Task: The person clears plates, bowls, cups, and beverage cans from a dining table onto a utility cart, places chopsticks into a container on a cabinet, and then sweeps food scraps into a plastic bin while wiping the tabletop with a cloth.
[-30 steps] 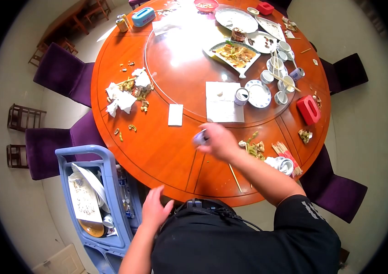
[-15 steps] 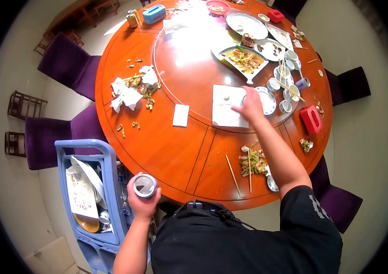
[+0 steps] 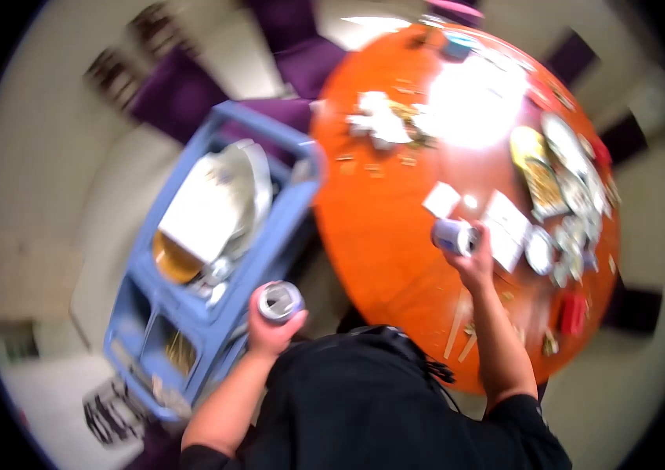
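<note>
Clenched around the left can point(image 3: 281, 302), the fingers of the left hand point(image 3: 270, 333), near the lower right rim of the blue cart point(image 3: 270, 262). Wrapped around the tilted right can point(image 3: 455, 236), the fingers of the right hand point(image 3: 477, 262), above the table point(image 3: 379, 243) and just beside the paper sheet point(image 3: 507, 227). Between blue cart and table, a dark gap, very narrow at the cart's upper right corner (no telling whether touching there), wider towards the body. Along the table's near left edge, a broad bare stretch of orange surface, with the crumpled tissues point(image 3: 383, 121) farther up. Beyond the right hand, tighter room: the round plate point(image 3: 538, 249), then crowded dishes, with the red box point(image 3: 573, 315) nearer the body.

On both cans, pale purple and white colouring; no brand legible (too smeared by motion). On the paper sheet, no writing readable either.

Washed out by glare, the far middle of the table. Partly covered by the white rectangular dish point(image 3: 203, 207) inside the blue cart, an orange-brown piece point(image 3: 176, 258). Hard to make out in a lower compartment, thin sticks point(image 3: 180, 352). Hidden behind the fingers, much of the left can's side.
</note>
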Available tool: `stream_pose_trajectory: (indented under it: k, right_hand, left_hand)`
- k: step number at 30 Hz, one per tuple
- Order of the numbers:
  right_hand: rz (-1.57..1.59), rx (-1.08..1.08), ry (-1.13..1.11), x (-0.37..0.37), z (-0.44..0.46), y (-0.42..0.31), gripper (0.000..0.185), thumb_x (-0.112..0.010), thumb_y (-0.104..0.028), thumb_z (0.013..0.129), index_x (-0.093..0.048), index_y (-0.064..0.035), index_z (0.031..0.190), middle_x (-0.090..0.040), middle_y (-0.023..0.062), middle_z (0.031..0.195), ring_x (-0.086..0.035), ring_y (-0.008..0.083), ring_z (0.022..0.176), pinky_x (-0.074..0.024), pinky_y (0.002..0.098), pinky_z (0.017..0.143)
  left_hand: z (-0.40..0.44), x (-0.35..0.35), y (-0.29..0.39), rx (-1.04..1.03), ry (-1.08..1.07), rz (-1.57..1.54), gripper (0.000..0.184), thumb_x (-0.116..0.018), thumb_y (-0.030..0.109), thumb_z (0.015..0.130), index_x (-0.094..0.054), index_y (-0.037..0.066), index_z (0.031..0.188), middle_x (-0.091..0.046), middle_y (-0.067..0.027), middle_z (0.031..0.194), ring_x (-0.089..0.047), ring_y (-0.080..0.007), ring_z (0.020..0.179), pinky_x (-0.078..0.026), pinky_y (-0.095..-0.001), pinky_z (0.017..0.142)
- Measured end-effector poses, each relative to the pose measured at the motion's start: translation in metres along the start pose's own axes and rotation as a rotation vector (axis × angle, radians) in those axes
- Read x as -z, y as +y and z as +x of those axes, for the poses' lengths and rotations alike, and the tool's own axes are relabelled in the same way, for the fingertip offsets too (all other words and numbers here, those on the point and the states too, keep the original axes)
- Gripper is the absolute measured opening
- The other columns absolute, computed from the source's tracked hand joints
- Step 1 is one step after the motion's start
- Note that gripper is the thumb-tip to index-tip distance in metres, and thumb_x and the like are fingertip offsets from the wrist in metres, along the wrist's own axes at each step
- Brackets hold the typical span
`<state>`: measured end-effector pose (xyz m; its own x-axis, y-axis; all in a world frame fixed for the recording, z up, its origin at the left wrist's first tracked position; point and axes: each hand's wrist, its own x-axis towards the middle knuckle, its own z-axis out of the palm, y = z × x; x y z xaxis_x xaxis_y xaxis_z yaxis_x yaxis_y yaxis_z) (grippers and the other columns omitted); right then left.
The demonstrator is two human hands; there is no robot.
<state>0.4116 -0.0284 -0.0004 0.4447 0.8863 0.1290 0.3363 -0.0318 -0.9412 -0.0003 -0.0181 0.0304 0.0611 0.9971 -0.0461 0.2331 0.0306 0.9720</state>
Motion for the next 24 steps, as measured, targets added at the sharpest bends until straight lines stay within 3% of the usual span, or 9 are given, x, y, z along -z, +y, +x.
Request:
stream_pose_trajectory:
  k: [1,3,4,6,10,12,17,20,24]
  right_hand:
    - [-0.099,0.002,-0.071,-0.020,-0.016,-0.023,0.067,-0.080,-0.009,0.064,-0.042,-0.0068,0.119,-0.056,0.0124,0.117,-0.054,0.0213,0.105,-0.0445,0.0344,0.091]
    - [0.195,0.007,-0.247,-0.075,-0.041,-0.060,0.067,-0.079,-0.007,0.064,-0.041,-0.0057,0.119,-0.056,0.0105,0.114,-0.055,0.0216,0.106,-0.0468,0.0350,0.090]
    - [0.178,0.007,-0.279,-0.095,-0.059,-0.078,0.062,-0.078,-0.005,0.065,-0.042,-0.0039,0.116,-0.056,0.0094,0.109,-0.057,0.0197,0.103,-0.0464,0.0349,0.091]
    - [0.134,0.060,-0.393,-0.126,-0.074,-0.118,0.060,-0.076,-0.005,0.065,-0.043,-0.0032,0.115,-0.056,0.0083,0.106,-0.057,0.0191,0.102,-0.0460,0.0335,0.091]
    - [0.006,0.076,-0.534,-0.206,-0.108,-0.147,0.063,-0.076,-0.012,0.062,-0.045,-0.0018,0.116,-0.056,0.0072,0.103,-0.056,0.0172,0.098,-0.0454,0.0309,0.089]
    - [-0.056,0.121,-0.622,-0.234,-0.111,-0.156,0.064,-0.076,-0.013,0.062,-0.045,-0.0014,0.116,-0.056,0.0077,0.103,-0.056,0.0172,0.098,-0.0458,0.0312,0.088]
    - [-0.068,0.085,-0.683,-0.310,-0.144,-0.189,0.067,-0.078,-0.015,0.061,-0.044,-0.0009,0.117,-0.057,0.0101,0.104,-0.057,0.0184,0.097,-0.0465,0.0323,0.087]
    - [-0.168,0.122,-0.660,-0.317,-0.152,-0.197,0.069,-0.079,-0.018,0.061,-0.044,-0.0010,0.118,-0.057,0.0105,0.103,-0.057,0.0195,0.098,-0.0463,0.0329,0.088]
    - [-0.228,0.081,-0.648,-0.317,-0.164,-0.205,0.070,-0.080,-0.019,0.061,-0.045,-0.0011,0.118,-0.057,0.0106,0.104,-0.057,0.0199,0.099,-0.0457,0.0329,0.089]
  left_hand:
    - [-0.014,0.013,-0.007,-0.022,0.072,0.014,0.068,-0.083,0.014,0.064,-0.047,0.004,0.120,-0.058,-0.0097,0.111,-0.058,-0.0206,0.101,-0.047,-0.0340,0.090]
    - [-0.032,0.053,-0.016,-0.080,0.248,0.052,0.068,-0.084,0.018,0.063,-0.047,0.003,0.118,-0.058,-0.0104,0.109,-0.058,-0.0214,0.101,-0.046,-0.0337,0.089]
    - [-0.036,0.078,-0.020,-0.120,0.310,0.056,0.067,-0.084,0.019,0.063,-0.048,0.003,0.118,-0.058,-0.0108,0.108,-0.058,-0.0217,0.100,-0.046,-0.0336,0.089]
    - [-0.048,0.124,-0.022,-0.092,0.404,0.140,0.070,-0.084,0.016,0.063,-0.045,0.003,0.119,-0.055,-0.0079,0.108,-0.055,-0.0171,0.099,-0.045,-0.0330,0.089]
    - [-0.075,0.243,-0.078,0.058,0.621,0.015,0.068,-0.080,0.014,0.065,-0.040,0.002,0.120,-0.055,-0.0107,0.109,-0.057,-0.0202,0.098,-0.047,-0.0345,0.088]
    - [-0.085,0.276,-0.104,0.232,0.714,-0.161,0.070,-0.080,0.012,0.065,-0.038,0.000,0.119,-0.056,-0.0139,0.108,-0.059,-0.0224,0.096,-0.049,-0.0357,0.085]
    - [-0.084,0.336,-0.155,0.239,0.718,-0.167,0.071,-0.082,0.013,0.062,-0.039,0.000,0.117,-0.056,-0.0142,0.108,-0.058,-0.0230,0.097,-0.048,-0.0346,0.085]
    - [-0.084,0.327,-0.160,0.242,0.653,-0.044,0.070,-0.082,0.015,0.062,-0.041,0.001,0.117,-0.058,-0.0139,0.109,-0.058,-0.0232,0.099,-0.046,-0.0360,0.089]
    - [-0.063,0.317,-0.162,0.294,0.689,-0.595,0.060,-0.077,0.008,0.067,-0.043,0.003,0.116,-0.058,-0.0119,0.106,-0.059,-0.0245,0.096,-0.048,-0.0368,0.087]
